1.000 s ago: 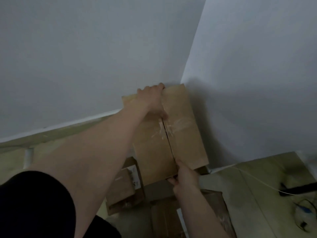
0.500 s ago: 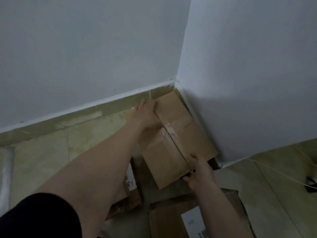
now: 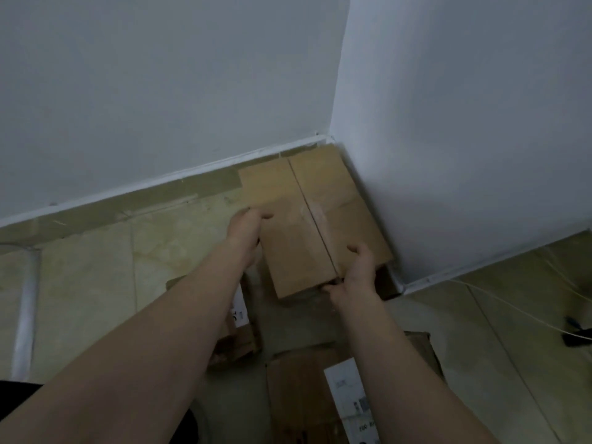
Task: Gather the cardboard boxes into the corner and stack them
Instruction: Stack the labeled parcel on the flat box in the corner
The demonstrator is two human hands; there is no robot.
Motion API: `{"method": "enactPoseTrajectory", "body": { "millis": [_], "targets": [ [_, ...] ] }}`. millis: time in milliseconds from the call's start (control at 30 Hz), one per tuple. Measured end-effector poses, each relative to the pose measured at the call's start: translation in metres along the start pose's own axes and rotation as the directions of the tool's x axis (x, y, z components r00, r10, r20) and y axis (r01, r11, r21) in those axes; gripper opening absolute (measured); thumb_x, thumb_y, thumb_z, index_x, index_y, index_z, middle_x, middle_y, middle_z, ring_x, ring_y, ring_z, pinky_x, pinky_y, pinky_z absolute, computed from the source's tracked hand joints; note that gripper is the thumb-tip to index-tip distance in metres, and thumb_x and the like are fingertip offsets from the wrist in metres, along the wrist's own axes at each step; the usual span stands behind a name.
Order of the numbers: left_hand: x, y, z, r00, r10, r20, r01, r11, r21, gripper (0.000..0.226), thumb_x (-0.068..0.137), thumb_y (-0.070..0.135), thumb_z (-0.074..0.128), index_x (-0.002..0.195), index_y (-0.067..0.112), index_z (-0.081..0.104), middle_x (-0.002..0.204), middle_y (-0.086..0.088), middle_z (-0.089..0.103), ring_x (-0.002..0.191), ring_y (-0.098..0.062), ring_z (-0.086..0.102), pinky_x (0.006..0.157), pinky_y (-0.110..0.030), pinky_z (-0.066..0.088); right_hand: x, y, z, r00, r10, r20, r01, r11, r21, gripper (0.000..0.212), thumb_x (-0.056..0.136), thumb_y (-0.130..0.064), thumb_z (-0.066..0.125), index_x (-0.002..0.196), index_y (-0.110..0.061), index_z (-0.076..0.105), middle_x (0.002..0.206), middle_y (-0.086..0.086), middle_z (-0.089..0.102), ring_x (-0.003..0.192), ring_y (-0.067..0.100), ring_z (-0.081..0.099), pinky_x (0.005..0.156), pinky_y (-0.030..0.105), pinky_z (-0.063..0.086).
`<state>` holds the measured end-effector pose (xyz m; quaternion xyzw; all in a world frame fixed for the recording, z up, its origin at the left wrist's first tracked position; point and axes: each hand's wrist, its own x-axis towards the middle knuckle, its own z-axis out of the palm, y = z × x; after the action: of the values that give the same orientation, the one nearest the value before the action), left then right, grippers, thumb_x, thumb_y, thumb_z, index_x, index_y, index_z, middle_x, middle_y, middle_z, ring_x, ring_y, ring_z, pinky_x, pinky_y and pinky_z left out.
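Observation:
A long brown cardboard box (image 3: 304, 200) with a taped centre seam lies in the corner where the two white walls meet, its far end against the baseboard. My left hand (image 3: 246, 232) grips its left side near the middle. My right hand (image 3: 355, 274) holds the near right end, fingers on top and thumb under the edge. A smaller box with a white label (image 3: 238, 328) lies on the floor under my left forearm. Another labelled box (image 3: 307, 389) lies at the bottom centre, partly hidden by my right arm.
Pale tiled floor (image 3: 96, 277) stretches to the left. A white pipe (image 3: 25, 309) runs along the far left edge. Thin white cables (image 3: 512, 310) cross the floor at right, near a dark object (image 3: 576, 338) at the right edge.
The long box has come down from against the wall into the corner on the floor. My left hand slid from its far end to its left side; my right hand stayed at the near end.

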<state>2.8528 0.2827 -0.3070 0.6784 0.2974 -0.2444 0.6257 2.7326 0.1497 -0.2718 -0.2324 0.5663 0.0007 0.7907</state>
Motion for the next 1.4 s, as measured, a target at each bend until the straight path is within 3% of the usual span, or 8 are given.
{"method": "enactPoseTrajectory", "body": {
  "millis": [200, 367, 467, 567, 767, 933, 1167, 1400],
  "targets": [
    [-0.014, -0.014, -0.008, 0.997, -0.03, 0.065, 0.017, 0.98, 0.196, 0.047, 0.098, 0.023, 0.062, 0.144, 0.018, 0.055, 0.138, -0.006, 0.059, 0.119, -0.029, 0.058, 0.095, -0.04, 0.05, 0.019, 0.004, -0.025, 0.993, -0.061, 0.1, 0.087, 0.957, -0.276, 0.017, 0.102, -0.029, 0.056, 0.104, -0.015, 0.065, 0.104, 0.012, 0.065, 0.103, 0.031, 0.062, 0.104, 0.048, 0.05],
    [-0.06, -0.049, -0.013, 0.959, -0.25, 0.132, 0.092, 0.717, 0.691, 0.055, 0.098, 0.055, 0.059, 0.136, 0.017, 0.05, 0.101, -0.01, 0.061, 0.098, -0.03, 0.068, 0.088, -0.04, 0.056, 0.02, -0.022, -0.097, 0.967, -0.25, 0.043, 0.176, 0.539, -0.824, 0.027, 0.096, -0.027, 0.068, 0.079, -0.006, 0.071, 0.109, 0.025, 0.077, 0.093, 0.032, 0.071, 0.086, 0.04, 0.055],
    [-0.077, -0.072, -0.019, 0.912, -0.371, 0.172, 0.082, 0.578, 0.812, 0.085, 0.092, 0.075, 0.052, 0.154, 0.017, 0.044, 0.121, -0.016, 0.065, 0.096, -0.032, 0.068, 0.079, -0.039, 0.056, 0.003, -0.04, -0.131, 0.918, -0.398, -0.006, 0.155, 0.371, -0.916, 0.031, 0.094, -0.031, 0.069, 0.1, -0.002, 0.078, 0.106, 0.02, 0.075, 0.097, 0.033, 0.067, 0.087, 0.039, 0.052],
    [-0.097, -0.09, -0.021, 0.852, -0.482, 0.204, 0.034, 0.44, 0.897, 0.091, 0.094, 0.075, 0.047, 0.163, 0.02, 0.031, 0.165, -0.016, 0.036, 0.141, -0.04, 0.048, 0.109, -0.049, 0.043, -0.005, -0.043, -0.161, 0.886, -0.448, -0.118, 0.02, 0.291, -0.956, 0.056, 0.09, -0.043, 0.071, 0.131, -0.007, 0.067, 0.127, 0.017, 0.067, 0.117, 0.038, 0.061, 0.1, 0.045, 0.051],
    [-0.118, -0.12, -0.026, 0.711, -0.694, 0.114, 0.232, 0.384, 0.894, 0.115, 0.067, 0.077, 0.079, 0.155, 0.013, 0.044, 0.155, -0.018, 0.048, 0.136, -0.044, 0.052, 0.103, -0.054, 0.053, 0.016, -0.029, -0.197, 0.964, -0.141, -0.225, -0.151, 0.404, -0.902, 0.099, 0.064, -0.067, 0.078, 0.142, -0.01, 0.058, 0.136, 0.017, 0.064, 0.118, 0.038, 0.064, 0.105, 0.052, 0.054],
    [-0.129, -0.094, -0.019, 0.859, -0.478, 0.18, 0.046, 0.424, 0.905, 0.092, 0.078, 0.054, 0.085, 0.15, 0.012, 0.046, 0.15, -0.013, 0.053, 0.131, -0.038, 0.057, 0.084, -0.047, 0.058, 0.016, -0.028, -0.2, 0.986, -0.093, -0.14, -0.088, 0.426, -0.9, 0.122, 0.037, -0.075, 0.09, 0.138, -0.012, 0.063, 0.132, 0.014, 0.069, 0.113, 0.036, 0.069, 0.1, 0.051, 0.058],
    [-0.166, -0.019, -0.013, 0.951, -0.228, 0.209, -0.184, 0.129, 0.974, 0.081, 0.066, 0.058, 0.092, 0.124, 0.009, 0.065, 0.113, -0.01, 0.071, 0.089, -0.031, 0.073, 0.075, -0.046, 0.066, -0.001, -0.042, -0.184, 0.993, -0.065, -0.103, -0.05, 0.55, -0.834, 0.144, 0.024, -0.081, 0.093, 0.144, -0.01, 0.057, 0.133, 0.016, 0.068, 0.111, 0.038, 0.069, 0.1, 0.053, 0.058],
    [-0.177, 0.067, -0.009, 0.898, 0.197, 0.392, -0.353, -0.207, 0.912, 0.091, 0.056, 0.072, 0.086, 0.13, 0.028, 0.059, 0.131, -0.003, 0.067, 0.111, -0.03, 0.065, 0.091, -0.039, 0.053, -0.053, -0.053, -0.159, 0.997, 0.03, 0.066, 0.029, 0.67, -0.742, 0.07, 0.077, -0.067, 0.081, 0.132, -0.028, 0.06, 0.108, 0.002, 0.066, 0.094, 0.026, 0.065, 0.068, 0.042, 0.058]
  ]
}}
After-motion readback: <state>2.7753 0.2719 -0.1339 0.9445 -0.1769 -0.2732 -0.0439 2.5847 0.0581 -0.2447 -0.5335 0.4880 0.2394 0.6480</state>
